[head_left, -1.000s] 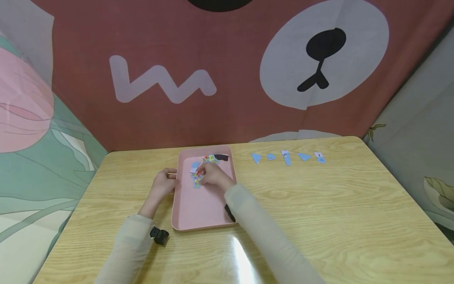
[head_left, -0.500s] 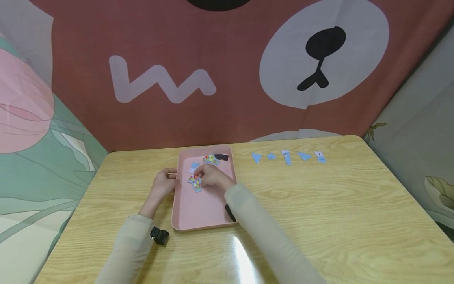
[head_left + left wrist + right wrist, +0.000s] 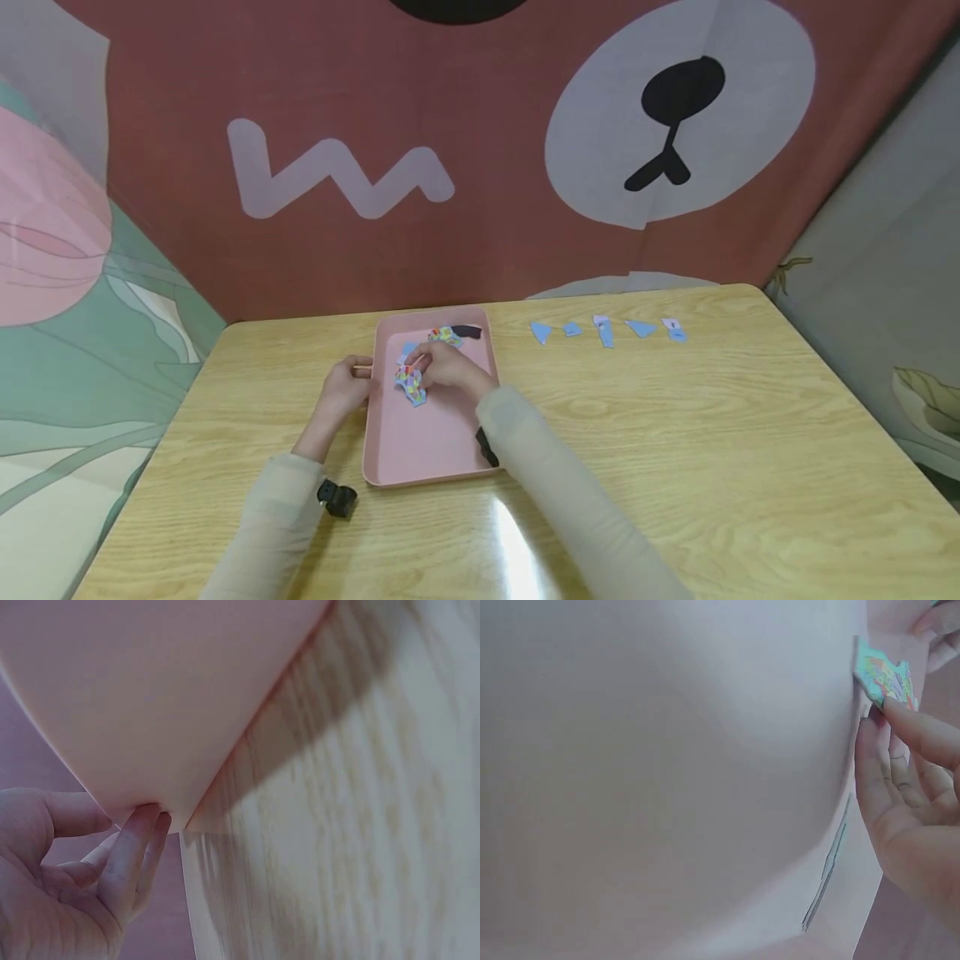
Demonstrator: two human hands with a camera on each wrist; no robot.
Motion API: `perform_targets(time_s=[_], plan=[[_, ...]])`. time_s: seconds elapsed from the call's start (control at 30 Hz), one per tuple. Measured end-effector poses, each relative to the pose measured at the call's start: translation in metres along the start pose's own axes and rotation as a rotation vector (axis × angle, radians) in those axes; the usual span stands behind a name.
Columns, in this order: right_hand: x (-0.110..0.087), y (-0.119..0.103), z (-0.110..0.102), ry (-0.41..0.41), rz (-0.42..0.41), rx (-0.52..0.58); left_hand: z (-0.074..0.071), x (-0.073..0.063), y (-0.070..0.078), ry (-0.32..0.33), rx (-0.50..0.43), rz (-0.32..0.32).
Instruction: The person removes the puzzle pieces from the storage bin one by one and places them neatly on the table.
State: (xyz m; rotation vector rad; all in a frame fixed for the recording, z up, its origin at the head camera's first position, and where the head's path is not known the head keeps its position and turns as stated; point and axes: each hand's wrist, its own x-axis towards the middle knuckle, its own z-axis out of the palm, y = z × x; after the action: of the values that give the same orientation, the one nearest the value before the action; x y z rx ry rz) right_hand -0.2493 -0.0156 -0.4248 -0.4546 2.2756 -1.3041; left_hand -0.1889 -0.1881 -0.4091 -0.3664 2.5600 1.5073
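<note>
A pink tray (image 3: 420, 454) lies on the wooden table. My left hand (image 3: 347, 388) holds its left side; in the left wrist view the thumb is at the rim and the fingers (image 3: 131, 859) press the pink wall. Over the upper part of the tray, my right hand (image 3: 450, 369) pinches a colourful puzzle piece (image 3: 409, 387) with a blue edge. The right wrist view shows the thumb on a corner of that puzzle piece (image 3: 885, 673). Just beyond the fingers lies a light blue and white piece (image 3: 407, 350), partly covered by the hand.
Another colourful piece (image 3: 446, 336) and a black strip (image 3: 467, 331) lie at the tray's far end. Several small blue pieces (image 3: 604, 332) form a row on the table (image 3: 675, 442) to the right of the tray. A black wrist camera (image 3: 337, 498) sits beside the left sleeve.
The colourful puzzle piece under my right hand has shifted slightly left and down and turned, showing more of its face. My left hand stays at the tray's side.
</note>
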Motion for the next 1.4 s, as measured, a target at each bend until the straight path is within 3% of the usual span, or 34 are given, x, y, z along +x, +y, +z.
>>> perform_targets(time_s=[0.13, 0.4, 0.63, 0.93, 1.17, 1.4], plan=[[-0.005, -0.004, -0.006, 0.015, 0.014, 0.118, 0.001, 0.001, -0.001, 0.003, 0.001, -0.003], [-0.013, -0.017, -0.025, 0.152, 0.049, 0.248, 0.001, 0.000, -0.001, -0.010, 0.011, -0.009], [-0.019, -0.030, -0.039, 0.227, 0.079, 0.437, -0.001, -0.001, -0.002, -0.019, 0.010, -0.004], [-0.032, -0.033, -0.065, 0.211, 0.100, 0.478, 0.000, 0.000, -0.003, -0.020, 0.004, -0.006], [-0.039, -0.018, -0.082, 0.218, 0.108, 0.537, 0.000, 0.001, -0.003, -0.019, 0.006, -0.014], [-0.047, 0.001, -0.099, 0.212, 0.122, 0.488, 0.001, 0.001, -0.003, -0.022, 0.012, -0.019]])
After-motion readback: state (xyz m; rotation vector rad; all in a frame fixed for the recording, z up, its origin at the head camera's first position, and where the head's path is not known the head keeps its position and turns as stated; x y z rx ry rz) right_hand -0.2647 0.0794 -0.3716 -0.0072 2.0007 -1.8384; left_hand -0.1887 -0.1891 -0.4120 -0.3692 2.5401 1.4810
